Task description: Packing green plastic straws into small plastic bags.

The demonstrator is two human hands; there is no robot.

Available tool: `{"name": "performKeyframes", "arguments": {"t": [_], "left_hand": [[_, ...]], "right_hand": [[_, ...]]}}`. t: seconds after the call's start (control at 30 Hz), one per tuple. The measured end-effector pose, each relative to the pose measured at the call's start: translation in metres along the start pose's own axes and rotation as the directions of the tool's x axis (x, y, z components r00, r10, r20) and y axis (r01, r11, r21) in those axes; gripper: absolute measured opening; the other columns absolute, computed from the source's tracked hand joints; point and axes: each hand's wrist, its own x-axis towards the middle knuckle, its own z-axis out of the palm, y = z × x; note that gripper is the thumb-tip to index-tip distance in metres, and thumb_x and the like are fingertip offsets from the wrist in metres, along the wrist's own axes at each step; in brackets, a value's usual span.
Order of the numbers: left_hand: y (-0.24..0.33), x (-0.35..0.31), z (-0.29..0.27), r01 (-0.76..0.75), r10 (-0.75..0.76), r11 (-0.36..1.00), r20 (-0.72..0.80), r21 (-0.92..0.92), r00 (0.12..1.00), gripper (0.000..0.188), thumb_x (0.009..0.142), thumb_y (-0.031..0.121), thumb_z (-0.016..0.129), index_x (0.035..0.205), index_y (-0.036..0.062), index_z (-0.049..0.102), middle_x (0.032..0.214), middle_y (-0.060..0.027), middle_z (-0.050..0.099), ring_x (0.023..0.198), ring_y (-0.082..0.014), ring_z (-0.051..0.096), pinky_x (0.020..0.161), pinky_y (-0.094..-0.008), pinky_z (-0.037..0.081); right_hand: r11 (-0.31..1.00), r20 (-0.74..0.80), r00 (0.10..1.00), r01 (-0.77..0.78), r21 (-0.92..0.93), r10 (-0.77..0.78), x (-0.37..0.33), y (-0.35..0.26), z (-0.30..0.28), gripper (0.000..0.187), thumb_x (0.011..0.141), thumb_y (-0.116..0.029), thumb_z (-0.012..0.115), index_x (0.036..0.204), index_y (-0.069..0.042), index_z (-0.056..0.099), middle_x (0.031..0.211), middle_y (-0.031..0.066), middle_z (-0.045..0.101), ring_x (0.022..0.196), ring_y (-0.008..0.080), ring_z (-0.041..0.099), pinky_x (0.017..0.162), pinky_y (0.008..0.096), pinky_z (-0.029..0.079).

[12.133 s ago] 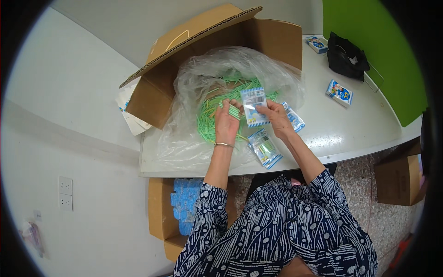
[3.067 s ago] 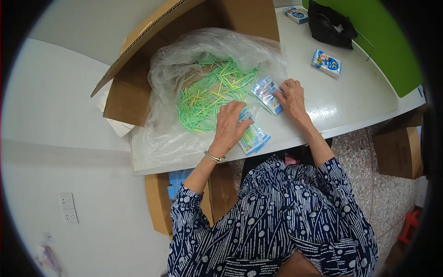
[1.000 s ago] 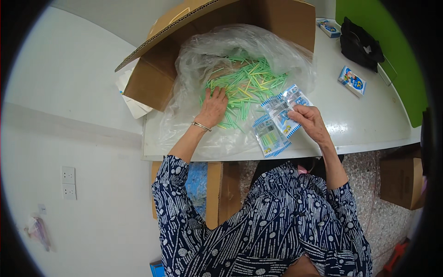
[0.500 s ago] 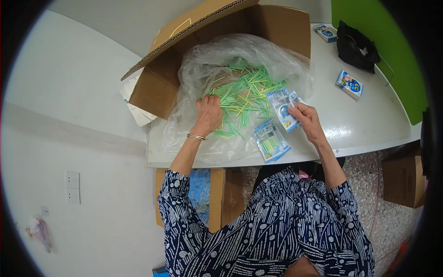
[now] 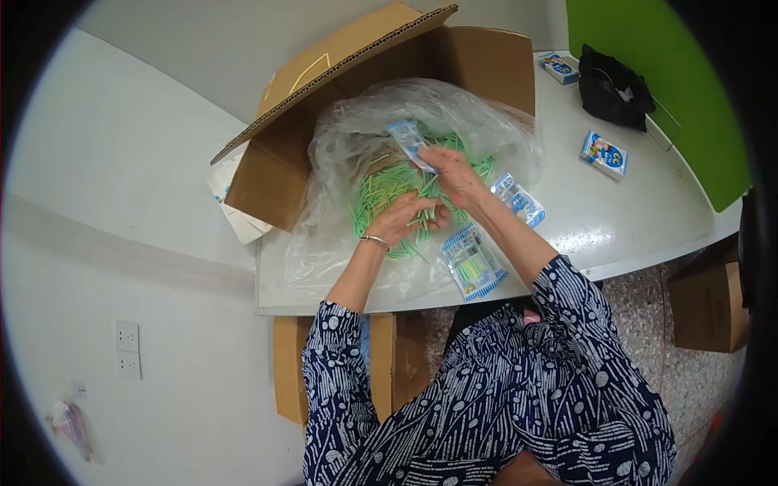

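A heap of thin green and yellow plastic sticks (image 5: 377, 190) lies in a clear plastic bag (image 5: 324, 162) that spills out of a cardboard box. Over its near side my left hand (image 5: 399, 220) is closed, fingers curled, with a few green sticks seeming to be in them. Just above and to the right, my right hand (image 5: 454, 172) grips a small blue-and-white packet (image 5: 408, 139) between thumb and fingers. A see-through packet with sticks inside (image 5: 472, 263) lies near the table edge. Another blue-and-white packet (image 5: 519, 201) rests beside my right forearm.
The open cardboard box (image 5: 271, 166) stands at the back of the white table (image 5: 600, 235). Two small printed boxes (image 5: 604, 155) and a black bag (image 5: 612, 89) are at the right, by a green partition (image 5: 648, 49). More cardboard boxes (image 5: 705, 304) sit below the table.
My right hand has moved left over the heap with one packet, leaving another packet on the table. My left hand has shifted right and curled its fingers.
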Motion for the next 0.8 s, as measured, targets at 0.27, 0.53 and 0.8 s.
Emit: {"name": "performKeyframes", "arguments": {"t": [0.27, 0.53, 0.8], "left_hand": [[-0.018, 0.03, -0.031, -0.053, 0.082, 0.956, -0.091, 0.287, 0.992, 0.032, 0.085, 0.023, 0.057, 0.104, -0.0022, 0.058, 0.088, -0.0076, 0.062, 0.081, -0.0138, 0.059, 0.067, -0.0233, 0.047], [-0.015, 0.019, -0.02, -0.148, 0.152, 0.986, -0.042, 0.078, 0.988, 0.027, 0.087, 0.019, 0.057, 0.105, -0.0017, 0.059, 0.09, -0.0094, 0.063, 0.077, -0.0173, 0.062, 0.069, -0.0262, 0.048], [-0.024, 0.013, -0.022, -0.223, 0.217, 0.974, -0.139, -0.029, 0.966, 0.029, 0.091, 0.02, 0.056, 0.112, 0.001, 0.052, 0.088, -0.0099, 0.062, 0.075, -0.0183, 0.061, 0.068, -0.0295, 0.049]], "right_hand": [[0.996, 0.003, 1.0, -0.013, 0.09, 0.013, 0.011, 0.02, 0.01, 0.018, 0.087, -0.02, 0.062, 0.095, -0.004, 0.064, 0.091, 0.0017, 0.063, 0.083, 0.01, 0.054, 0.077, 0.0262, 0.043], [0.997, -0.018, 0.999, 0.047, -0.061, -0.049, -0.001, -0.009, -0.016, 0.017, 0.086, -0.022, 0.064, 0.089, -0.005, 0.063, 0.08, -0.0012, 0.062, 0.072, 0.006, 0.054, 0.067, 0.0213, 0.043], [0.959, -0.122, 0.991, 0.011, -0.284, -0.048, -0.06, -0.029, -0.051, 0.017, 0.089, -0.021, 0.061, 0.089, -0.004, 0.064, 0.079, -0.0034, 0.06, 0.072, 0.0034, 0.05, 0.067, 0.0184, 0.038]]}}
